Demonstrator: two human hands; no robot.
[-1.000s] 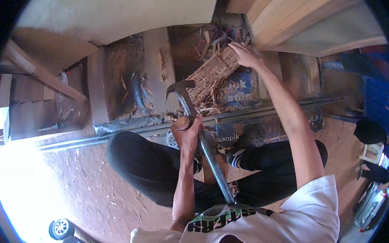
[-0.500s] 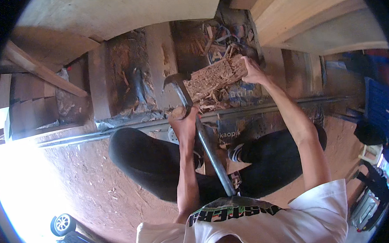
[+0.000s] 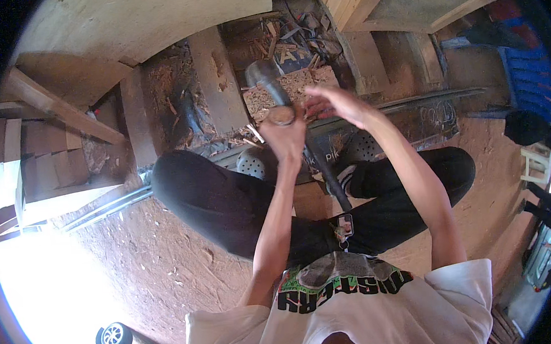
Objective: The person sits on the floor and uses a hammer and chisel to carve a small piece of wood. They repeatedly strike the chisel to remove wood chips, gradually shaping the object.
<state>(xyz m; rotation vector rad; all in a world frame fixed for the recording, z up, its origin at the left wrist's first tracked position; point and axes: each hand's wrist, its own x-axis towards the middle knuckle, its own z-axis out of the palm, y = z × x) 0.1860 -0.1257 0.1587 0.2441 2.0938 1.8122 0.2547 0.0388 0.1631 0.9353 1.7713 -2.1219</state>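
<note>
My left hand point(image 3: 284, 137) is closed around a dark hammer point(image 3: 325, 172), its head pointing away from me and its handle slanting back toward my lap. A round, tan wooden end point(image 3: 280, 115) shows at the top of the same fist; what it belongs to is hidden. My right hand point(image 3: 344, 108) is slightly blurred, fingers apart and holding nothing, just right of the hammer. Behind both hands lies a rough, pitted wood block point(image 3: 316, 81), partly covered by the hammer head. A pale sliver point(image 3: 256, 133) sticks out beside my left fist.
Dark wooden beams point(image 3: 216, 81) stand beyond my hands, with wood scraps and shavings between them. A large pale panel point(image 3: 149, 23) overhangs the far left. Metal bars point(image 3: 403, 105) run across in front of my feet. At right are a blue plastic chair point(image 3: 532, 74) and a small wooden stool point(image 3: 537, 164).
My right hand has let go of the wood block and come nearer to my left hand. The block now lies flatter and farther back. The hammer has swung up and away with my left hand.
</note>
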